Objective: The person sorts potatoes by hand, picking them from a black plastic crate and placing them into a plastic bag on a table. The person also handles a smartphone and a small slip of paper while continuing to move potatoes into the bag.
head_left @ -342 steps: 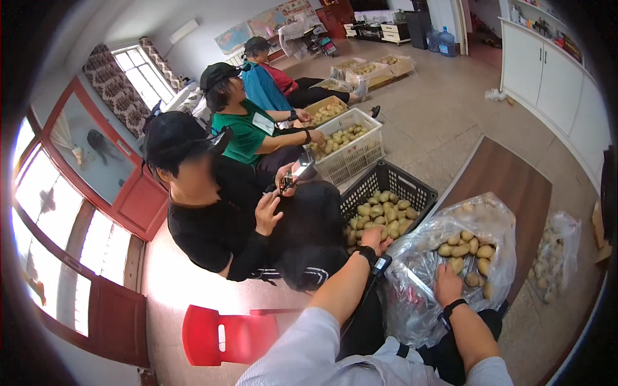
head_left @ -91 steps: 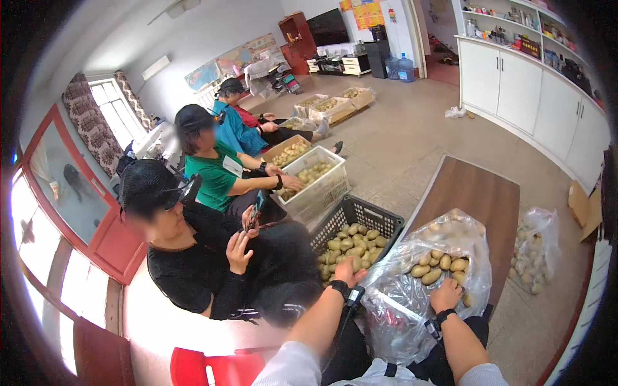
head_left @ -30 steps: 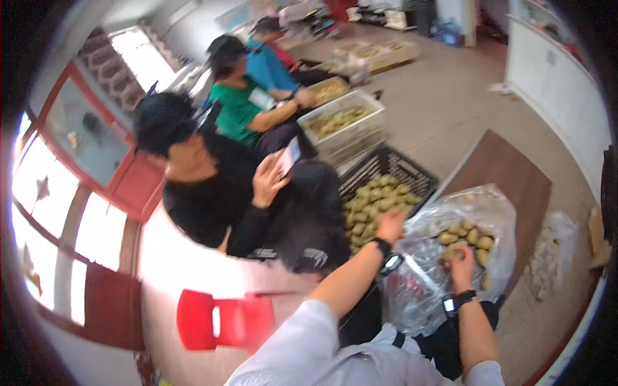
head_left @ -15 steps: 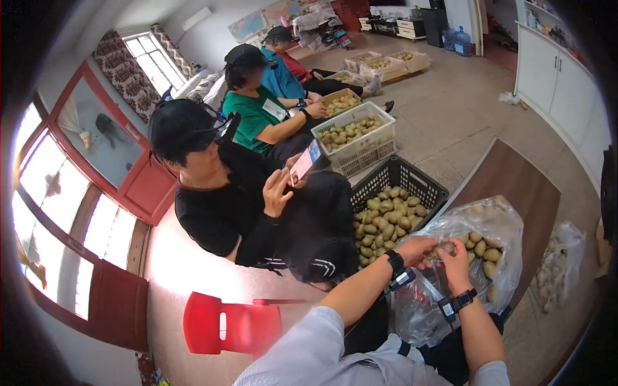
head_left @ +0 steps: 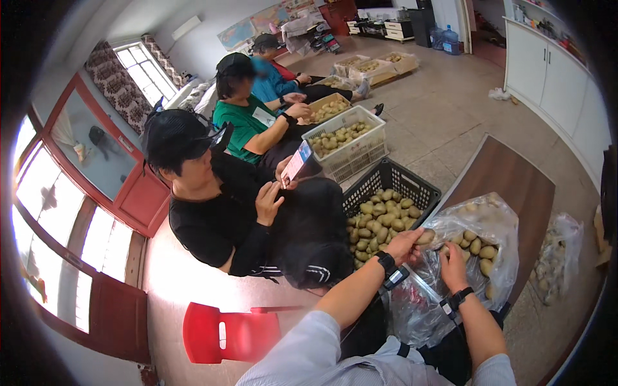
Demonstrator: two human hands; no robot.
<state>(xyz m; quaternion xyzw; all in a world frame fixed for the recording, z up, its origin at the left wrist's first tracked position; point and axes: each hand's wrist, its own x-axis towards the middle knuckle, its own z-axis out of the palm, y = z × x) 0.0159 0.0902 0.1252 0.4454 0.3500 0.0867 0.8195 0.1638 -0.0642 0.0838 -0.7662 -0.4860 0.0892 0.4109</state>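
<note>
My left hand [head_left: 403, 246] is closed round a brownish-green kiwifruit [head_left: 425, 237], between the black crate [head_left: 428, 193] and the clear plastic bag [head_left: 505, 222]. My right hand [head_left: 453, 267] is at the bag's mouth, its fingers drawn together; what they hold, if anything, is too small to make out. Several more kiwifruit [head_left: 487, 252] lie in the bag, which spreads over a brown board-like tabletop [head_left: 508, 172] and toward my lap. Loose kiwifruit [head_left: 384, 215] fill much of the black crate to the left of my hands.
To my left a seated person [head_left: 212, 212] in black holds a phone [head_left: 296, 164]. Past them stand a white crate [head_left: 354, 154] and a cardboard box [head_left: 329, 108] of kiwifruit, with two more people. A red stool [head_left: 248, 334] is at lower left; another plastic bag [head_left: 559, 251] lies right.
My hands have come apart. The left has moved slightly up and toward the black crate with the kiwifruit; the right stays by the bag. The person in black has lowered the phone a little.
</note>
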